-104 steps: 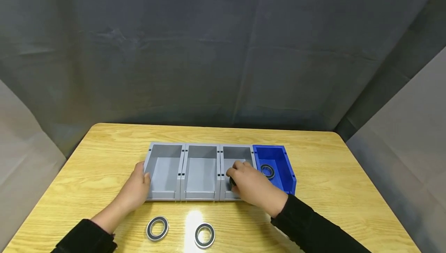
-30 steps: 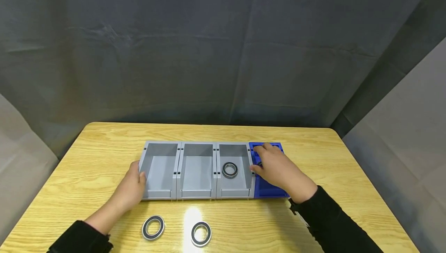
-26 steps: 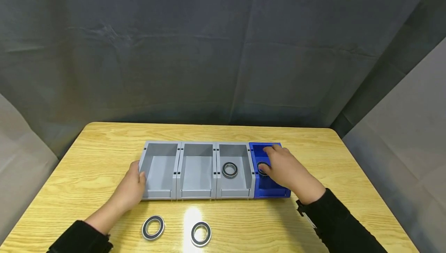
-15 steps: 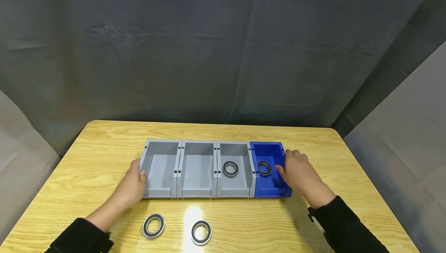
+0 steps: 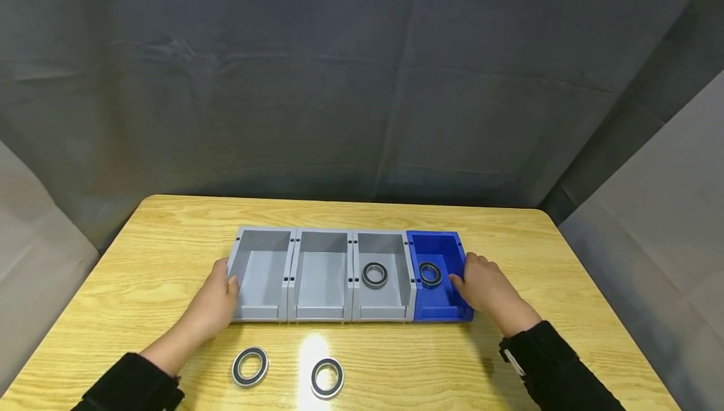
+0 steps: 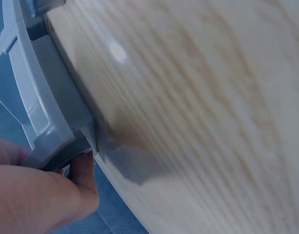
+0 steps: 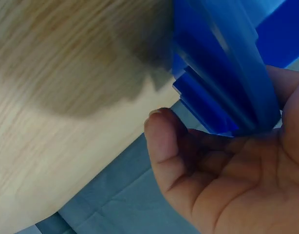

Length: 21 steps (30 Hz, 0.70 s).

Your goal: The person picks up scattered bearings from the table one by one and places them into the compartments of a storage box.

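Three grey bins and one blue bin stand joined in a row. My left hand grips the outer wall of the leftmost grey bin, thumb over the rim and fingers outside, as the left wrist view shows. At the other end my right hand holds the outer wall of the blue bin, the thumb on the inner side and the fingers curled under the outside. One bearing lies flat in the third grey bin. Another bearing lies in the blue bin.
Two more bearings, a left one and a right one, lie on the wooden table in front of the bins. The second grey bin has nothing in it. A dark grey curtain hangs behind the table.
My right hand has left the bearing in the third grey bin, passed over the blue bin's bearing, and moved right to grip the blue bin's outer wall. The left hand keeps its grip.
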### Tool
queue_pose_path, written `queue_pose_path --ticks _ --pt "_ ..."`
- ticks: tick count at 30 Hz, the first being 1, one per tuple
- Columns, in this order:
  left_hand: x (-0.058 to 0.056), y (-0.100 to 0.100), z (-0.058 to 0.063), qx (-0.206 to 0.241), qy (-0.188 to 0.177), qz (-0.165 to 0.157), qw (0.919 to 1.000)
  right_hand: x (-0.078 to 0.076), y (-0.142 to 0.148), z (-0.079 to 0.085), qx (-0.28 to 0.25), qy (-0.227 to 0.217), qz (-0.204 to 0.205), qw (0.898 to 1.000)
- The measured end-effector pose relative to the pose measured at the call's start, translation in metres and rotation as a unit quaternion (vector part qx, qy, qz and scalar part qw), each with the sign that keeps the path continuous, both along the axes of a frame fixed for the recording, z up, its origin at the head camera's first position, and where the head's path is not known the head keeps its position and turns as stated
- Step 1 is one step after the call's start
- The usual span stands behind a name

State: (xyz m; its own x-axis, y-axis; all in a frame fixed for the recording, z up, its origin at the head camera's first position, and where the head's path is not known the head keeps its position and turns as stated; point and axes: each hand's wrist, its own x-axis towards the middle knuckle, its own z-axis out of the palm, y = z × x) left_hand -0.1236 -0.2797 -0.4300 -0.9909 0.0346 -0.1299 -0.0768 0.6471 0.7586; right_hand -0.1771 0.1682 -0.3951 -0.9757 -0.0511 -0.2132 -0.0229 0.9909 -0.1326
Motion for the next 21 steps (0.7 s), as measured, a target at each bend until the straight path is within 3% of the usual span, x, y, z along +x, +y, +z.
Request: queue_pose_path --ticks 12,21 --pt "0.001 0.0 0.003 0.002 0.005 -0.001 1.0 -0.001 0.001 -0.01 -0.019 -0.003 0.002 1.0" --pt "-0.002 -0.005 0.005 0.024 -0.035 -0.004 0.9991 0.002 -0.001 -0.014 -0.022 0.005 -0.006 1.0"
